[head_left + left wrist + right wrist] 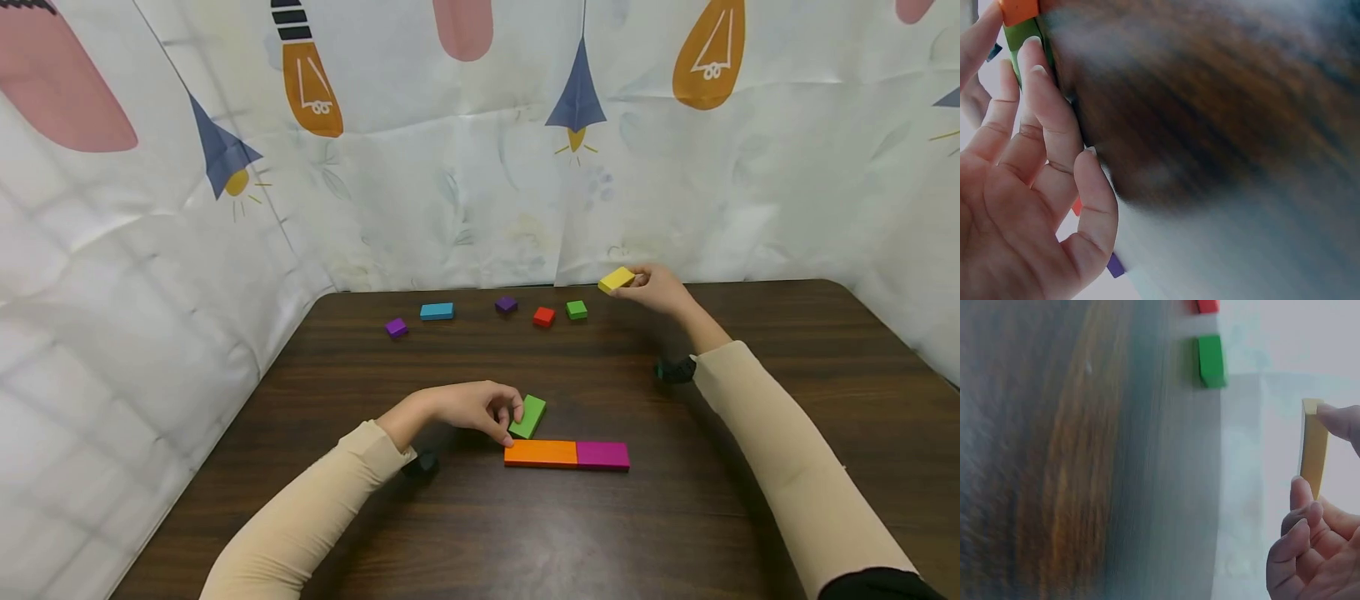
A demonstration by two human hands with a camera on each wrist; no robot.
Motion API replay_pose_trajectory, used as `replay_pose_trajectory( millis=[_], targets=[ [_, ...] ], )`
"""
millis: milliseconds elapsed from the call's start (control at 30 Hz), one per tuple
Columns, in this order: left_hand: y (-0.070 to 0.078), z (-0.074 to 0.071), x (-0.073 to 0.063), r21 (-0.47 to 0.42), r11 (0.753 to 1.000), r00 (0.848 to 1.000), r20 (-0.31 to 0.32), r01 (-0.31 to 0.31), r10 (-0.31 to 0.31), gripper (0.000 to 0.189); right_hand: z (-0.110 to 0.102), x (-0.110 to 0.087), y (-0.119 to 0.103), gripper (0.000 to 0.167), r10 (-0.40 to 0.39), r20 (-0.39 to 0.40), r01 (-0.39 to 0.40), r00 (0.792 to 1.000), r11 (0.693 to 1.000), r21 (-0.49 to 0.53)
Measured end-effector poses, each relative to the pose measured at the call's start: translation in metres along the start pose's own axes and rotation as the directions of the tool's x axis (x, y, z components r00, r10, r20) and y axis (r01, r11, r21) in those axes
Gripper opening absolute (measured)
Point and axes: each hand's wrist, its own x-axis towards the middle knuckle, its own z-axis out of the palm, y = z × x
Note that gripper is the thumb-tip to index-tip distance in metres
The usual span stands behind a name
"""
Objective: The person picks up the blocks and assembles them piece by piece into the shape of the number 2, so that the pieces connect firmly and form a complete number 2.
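Fingers of right hand pinch yellow block; left fingers, loosely bent, touch green block.

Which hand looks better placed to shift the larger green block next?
Probably the left hand: it is close beside the larger green block, while the right hand is farther off, holding the yellow block.

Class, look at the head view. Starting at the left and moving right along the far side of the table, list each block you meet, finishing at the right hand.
Small purple block, blue block, dark purple block, red block, small green block, yellow block, right hand.
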Motion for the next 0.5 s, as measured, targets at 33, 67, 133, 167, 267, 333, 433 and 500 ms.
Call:
replay_pose_trajectory(
  millis=[33,67,133,167,267,333,433,500],
  targets=[
    [0.0,0.0,0.0,0.0,1.0,1.0,0.001,0.001,-0.001,0.022,0.001,-0.002,-0.002,0.072,-0.007,0.006,0.007,1.0,1.0,0.005],
    [0.0,0.0,0.0,0.002,1.0,1.0,0.001,0.002,-0.002,0.022,0.001,-0.003,-0.004,0.073,-0.013,0.01,0.013,1.0,1.0,0.006],
    [0.0,-0.001,0.0,0.002,1.0,1.0,0.002,0.003,-0.003,0.022,0.003,-0.007,-0.008,0.072,-0.025,0.011,0.025,1.0,1.0,0.004],
    [0.0,-0.001,0.0,0.004,1.0,1.0,0.002,0.005,-0.005,0.022,0.003,-0.008,-0.01,0.072,-0.031,0.011,0.031,0.999,1.0,0.002],
    [0.001,-0.001,-0.001,0.005,1.0,1.0,0.002,0.0,0.0,0.022,0.006,-0.013,-0.015,0.07,-0.046,0.016,0.046,0.999,0.999,0.005],
    [0.001,0.0,-0.001,0.001,1.0,1.0,0.002,-0.004,0.004,0.022,0.007,-0.016,-0.018,0.068,-0.054,0.022,0.054,0.998,0.999,0.004],
    [0.001,0.0,0.0,-0.002,1.0,1.0,0.004,-0.009,0.009,0.022,0.01,-0.021,-0.02,0.065,-0.073,0.029,0.073,0.997,0.997,0.004],
    [0.001,0.0,0.0,-0.001,1.0,1.0,0.006,-0.011,0.011,0.022,0.012,-0.025,-0.021,0.063,-0.083,0.031,0.083,0.996,0.997,0.002]
  ],
)
